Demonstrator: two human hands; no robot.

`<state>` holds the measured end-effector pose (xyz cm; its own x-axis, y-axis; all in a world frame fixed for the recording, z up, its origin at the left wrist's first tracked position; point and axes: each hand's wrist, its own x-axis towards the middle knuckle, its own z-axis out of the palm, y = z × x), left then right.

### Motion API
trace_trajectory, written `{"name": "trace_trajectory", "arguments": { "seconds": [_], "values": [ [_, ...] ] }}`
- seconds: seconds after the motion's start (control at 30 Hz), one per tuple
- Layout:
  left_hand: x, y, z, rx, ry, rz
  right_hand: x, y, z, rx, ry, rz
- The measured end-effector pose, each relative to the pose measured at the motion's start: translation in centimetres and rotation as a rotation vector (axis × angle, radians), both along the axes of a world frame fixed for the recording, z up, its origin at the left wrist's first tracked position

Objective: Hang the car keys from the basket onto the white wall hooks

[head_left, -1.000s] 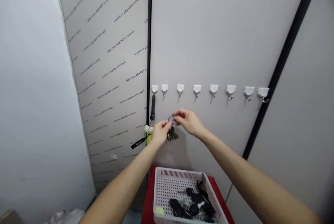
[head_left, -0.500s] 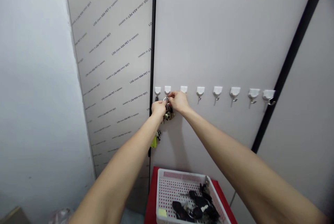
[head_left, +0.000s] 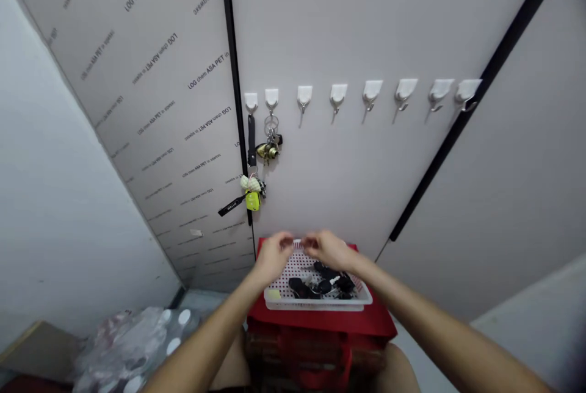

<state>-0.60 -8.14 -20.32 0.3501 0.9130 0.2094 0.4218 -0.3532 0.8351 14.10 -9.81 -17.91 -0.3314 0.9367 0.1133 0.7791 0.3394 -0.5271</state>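
Note:
My left hand (head_left: 273, 254) is over the left rim of a white perforated basket (head_left: 293, 303), its fingers loosely bent and apart with nothing in them. Above the basket's back part is my right hand (head_left: 328, 249), fingers half curled, blurred at the tips, with nothing visible in it. Dark bunches of keys (head_left: 315, 286) lie in the basket. On the second hook from the left hangs a key ring (head_left: 270, 147) with a brass-coloured piece. The first hook carries a black strap (head_left: 251, 143) with a lime-yellow key fob (head_left: 253, 200) and a black tag (head_left: 231, 205).
A row of white hooks (head_left: 339, 95) runs across the pale panel. The basket sits on a red bag (head_left: 320, 320) in front of my knees. At lower left are clear plastic-wrapped bottles (head_left: 137, 350) and a cardboard piece (head_left: 41, 347).
Both hands have let go of the key ring, which now hangs on the second hook. They have come down over the basket, and the view has tilted downward.

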Motion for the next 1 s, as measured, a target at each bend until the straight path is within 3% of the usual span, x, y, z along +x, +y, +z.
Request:
{"name": "trace_trajectory", "arguments": {
  "seconds": [0.1,0.2,0.5,0.73,0.87,1.0],
  "values": [
    [0.5,-1.2,-4.5,0.015,0.33,-0.132,1.0,-1.6,-5.4,-0.09,-0.086,-0.036],
    [0.9,-1.5,-5.7,0.053,0.513,-0.206,1.1,-2.2,-7.2,-0.071,-0.14,-0.077],
    [1.1,-1.2,-6.0,0.031,0.548,-0.222,1.1,-2.6,-7.3,-0.107,-0.151,-0.177],
    [0.5,-0.8,-5.4,0.005,0.564,-0.396,1.3,-2.7,-8.0,-0.07,-0.017,-0.229],
    [0.2,-0.9,-4.9,0.029,0.654,-0.343,1.2,-2.7,-8.0,-0.045,0.015,-0.241],
    [-0.1,-1.3,-5.0,0.067,0.531,-0.242,1.1,-2.7,-7.9,-0.02,0.046,-0.245]
  ]
}}
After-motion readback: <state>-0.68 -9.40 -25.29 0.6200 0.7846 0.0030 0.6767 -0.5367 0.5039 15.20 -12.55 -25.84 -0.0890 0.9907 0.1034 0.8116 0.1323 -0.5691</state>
